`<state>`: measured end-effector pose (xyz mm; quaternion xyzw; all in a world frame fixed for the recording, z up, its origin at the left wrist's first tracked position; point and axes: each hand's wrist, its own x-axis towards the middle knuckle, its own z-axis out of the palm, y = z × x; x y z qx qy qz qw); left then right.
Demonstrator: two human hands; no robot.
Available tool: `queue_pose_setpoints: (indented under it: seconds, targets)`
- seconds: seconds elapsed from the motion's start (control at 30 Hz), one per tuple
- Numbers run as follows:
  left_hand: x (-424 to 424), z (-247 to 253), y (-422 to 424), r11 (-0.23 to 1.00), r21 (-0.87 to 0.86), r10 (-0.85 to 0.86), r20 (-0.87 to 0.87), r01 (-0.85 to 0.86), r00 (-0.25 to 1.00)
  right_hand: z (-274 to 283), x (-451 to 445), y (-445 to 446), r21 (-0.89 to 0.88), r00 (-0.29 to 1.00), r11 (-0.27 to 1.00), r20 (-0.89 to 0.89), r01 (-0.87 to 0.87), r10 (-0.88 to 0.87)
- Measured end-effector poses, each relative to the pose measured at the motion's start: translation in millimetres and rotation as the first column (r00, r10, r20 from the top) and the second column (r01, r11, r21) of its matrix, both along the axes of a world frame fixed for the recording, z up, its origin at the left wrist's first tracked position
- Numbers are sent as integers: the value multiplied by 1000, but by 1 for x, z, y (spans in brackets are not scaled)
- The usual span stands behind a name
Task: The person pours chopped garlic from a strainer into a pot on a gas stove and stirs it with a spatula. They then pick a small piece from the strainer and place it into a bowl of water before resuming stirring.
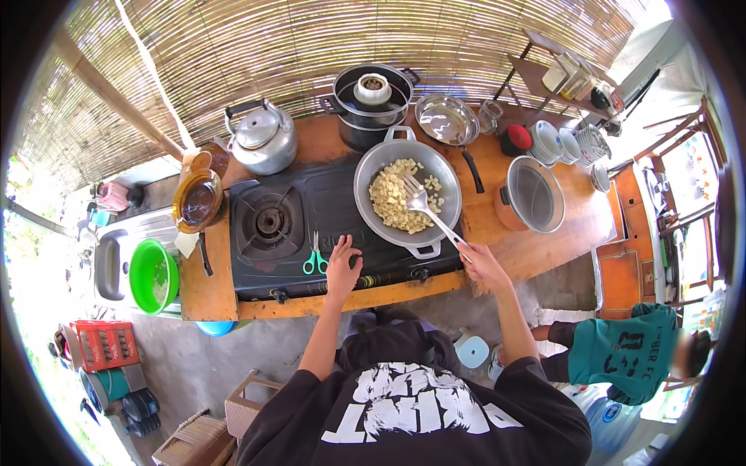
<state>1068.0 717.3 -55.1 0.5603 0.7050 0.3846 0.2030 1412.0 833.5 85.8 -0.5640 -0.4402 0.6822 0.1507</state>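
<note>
My right hand (482, 265) grips the handle of a metal slotted turner (446, 228). Its slotted head rests among small pale-yellow diced food pieces (395, 201) inside a grey metal wok (362, 169). The wok sits on the right side of a black two-burner gas stove (326, 186), its loop handles pointing to the back and front. My left hand (342, 271) is empty over the stove's front edge, thumb and forefinger curled towards each other and the other fingers extended. Just left of it lie green-handled scissors (316, 259) on the stove top.
The left burner (268, 220) is bare. Behind the stove stand an aluminium kettle (262, 140) and a dark pot (373, 125). A frying pan (447, 119) and a glass-lidded pot (535, 195) are on the right. A green basin (152, 276) sits left; another person (623, 352) is at right.
</note>
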Motion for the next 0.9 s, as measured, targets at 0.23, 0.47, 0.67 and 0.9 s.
queue_pose_setpoints:
  seconds: [0.23,0.47,0.67,0.9]
  targets:
    - [-2,-1,-2,1000,7,-19,-28,20,999,54,-15,-32,647,751,634,642,-423,-154]
    - [1,6,-1,999,-36,7,-18,-8,1000,103,1,-46,599,655,568,744,-565,-133]
    - [14,12,4,993,-102,44,-109,-55,993,83,17,-10,605,620,495,769,-624,-158]
    - [66,18,4,954,37,291,-331,-296,898,98,35,89,670,678,426,717,-608,-161]
